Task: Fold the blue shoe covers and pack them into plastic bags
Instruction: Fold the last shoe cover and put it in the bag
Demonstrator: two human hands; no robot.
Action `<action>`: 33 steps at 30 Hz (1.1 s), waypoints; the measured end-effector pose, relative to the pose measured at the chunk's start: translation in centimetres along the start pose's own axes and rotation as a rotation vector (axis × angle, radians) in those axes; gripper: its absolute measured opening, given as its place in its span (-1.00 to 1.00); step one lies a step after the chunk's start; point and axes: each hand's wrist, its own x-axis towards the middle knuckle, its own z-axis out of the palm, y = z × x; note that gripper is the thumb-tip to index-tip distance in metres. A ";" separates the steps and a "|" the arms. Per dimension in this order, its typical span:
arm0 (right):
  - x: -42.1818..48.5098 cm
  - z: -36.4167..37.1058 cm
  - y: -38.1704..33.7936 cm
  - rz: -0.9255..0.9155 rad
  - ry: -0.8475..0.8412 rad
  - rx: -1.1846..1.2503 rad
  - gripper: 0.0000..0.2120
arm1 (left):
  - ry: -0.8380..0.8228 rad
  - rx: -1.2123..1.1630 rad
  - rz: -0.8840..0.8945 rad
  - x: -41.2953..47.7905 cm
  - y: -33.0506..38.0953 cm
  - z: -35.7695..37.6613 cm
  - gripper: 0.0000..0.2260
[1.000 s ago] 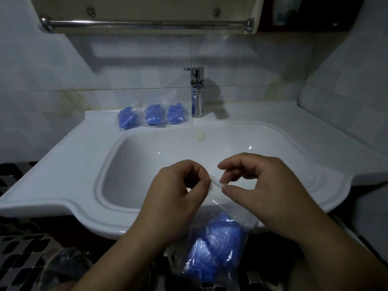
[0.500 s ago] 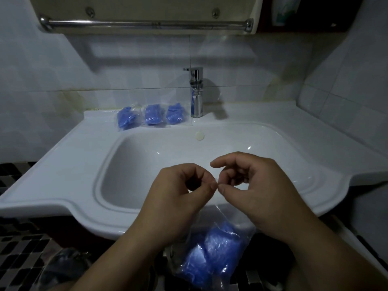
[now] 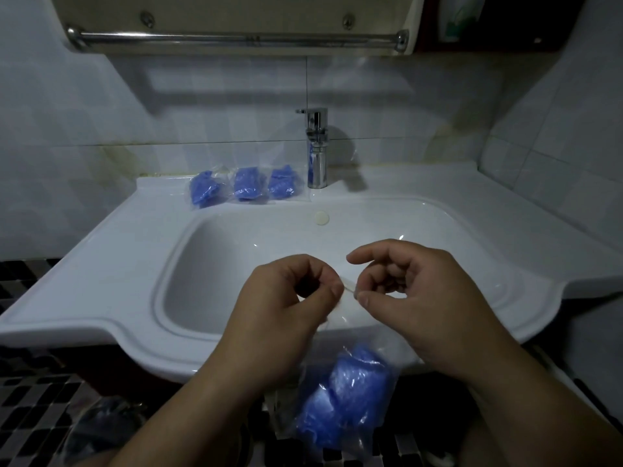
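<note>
A clear plastic bag hangs in front of the sink's near edge with folded blue shoe covers bunched in its bottom. My left hand and my right hand each pinch the bag's top edge between thumb and forefinger, close together above the basin. Three packed bags of blue shoe covers lie in a row on the sink's back ledge, left of the tap.
The white sink fills the middle, with a chrome tap at the back centre. A metal towel rail runs overhead. A black-and-white mosaic floor shows below, with a dark bag at lower left.
My hands drew together at the bag's top, then parted a little. The bag with the shoe covers swung slightly right and hangs a bit lower.
</note>
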 end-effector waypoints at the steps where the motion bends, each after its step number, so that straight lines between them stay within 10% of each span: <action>1: 0.0 -0.1 0.0 0.003 0.003 0.004 -0.67 | 0.011 -0.026 -0.005 0.1 -0.1 -0.1 -0.85; 33: 1.1 -1.1 2.0 0.150 0.142 0.311 -0.74 | 0.221 -0.277 -0.024 1.1 -0.6 -2.6 -0.82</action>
